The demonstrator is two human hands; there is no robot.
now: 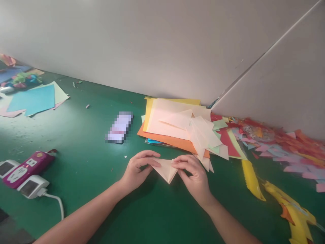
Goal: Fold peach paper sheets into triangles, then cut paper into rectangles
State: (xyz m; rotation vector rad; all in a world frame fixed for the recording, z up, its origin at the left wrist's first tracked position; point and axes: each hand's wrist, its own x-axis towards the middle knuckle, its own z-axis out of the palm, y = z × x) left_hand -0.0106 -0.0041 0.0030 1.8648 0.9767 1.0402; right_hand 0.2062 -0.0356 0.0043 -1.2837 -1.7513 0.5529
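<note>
Between my hands is a folded piece of pale cream paper [164,168], a triangle with its point toward me. My left hand [139,168] pinches its left corner between thumb and fingers. At the right corner, my right hand [192,171] grips the paper the same way, with fingertips on the top edge. Just beyond lies a stack of coloured paper sheets [170,118], cream on top with yellow and orange below. Loose cut cream pieces [204,134] overlap the stack's right side.
A phone [119,127] with a blurred screen lies left of the stack. A purple power strip [27,169] with white plugs and a cable stands at left. Blue paper [38,98] lies farther back. At right are a yellow utility knife [251,179], a yellow glue gun [291,210] and many paper scraps [299,152].
</note>
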